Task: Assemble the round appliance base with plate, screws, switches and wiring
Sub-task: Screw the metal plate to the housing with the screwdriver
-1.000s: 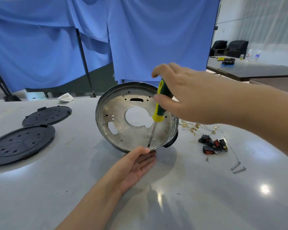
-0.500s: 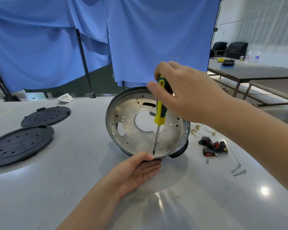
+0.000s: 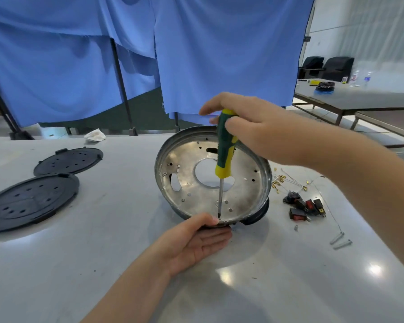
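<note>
Between right hand fingers pinching it, screwdriver meets tilted base; left hand fingers, straight and together, support the rim.

left hand: palm up, fingers straight, cupping base's near rim, thumb on edge | right hand: above base, grip curled round screwdriver handle, forearm entering from right

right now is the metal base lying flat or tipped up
Tipped up: the metal base stands on its near edge, open side facing the camera, left hand under its rim.
</note>
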